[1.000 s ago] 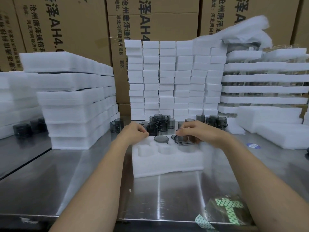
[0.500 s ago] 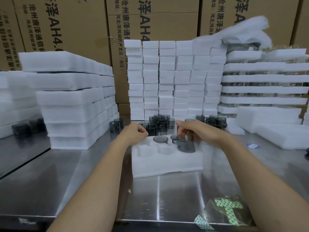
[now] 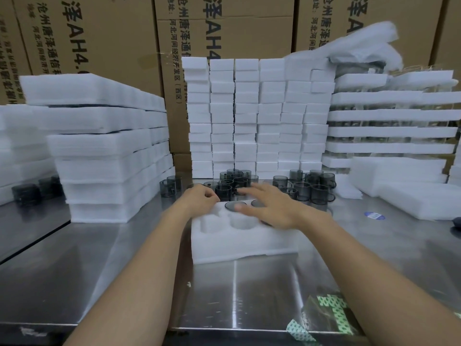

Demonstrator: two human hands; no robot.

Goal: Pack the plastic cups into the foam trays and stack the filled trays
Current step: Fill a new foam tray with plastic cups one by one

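Clearly the packing step is in hand, and the stacking has not yet come for this tray. A white foam tray with round pockets [image 3: 244, 243] lies in the middle of the steel counter [image 3: 124, 258]. In its far row I see at least two pockets already filled; a smoky grey plastic cup [image 3: 235, 205] sits there and shows a dark round face. The near pockets [image 3: 243, 222] on the left and in the middle are empty. What lies under the right hand is hidden.

The left hand [image 3: 199, 201] rests at the far left corner of the tray with its fingers curled in. I cannot tell if they hold anything. The right hand [image 3: 272, 209] hovers over the right part of the tray; its fingers [image 3: 260, 191] are spread and straight, a little blurred, and they carry no cup.

Just beyond the tray stands the group of loose grey cups with handles [image 3: 239, 182], close together. To the left is a tall stack of white foam trays [image 3: 99, 146], and on the far right another stack [image 3: 391, 131], which seems to have clear cups between its layers.

In my judgement, the next move is to reach to the loose cups, take one, and press it into an empty near pocket. This needs a gentle pinch, because the cups stand tight and a neighbour can fall. The tray should also be kept steady while the cup goes in.
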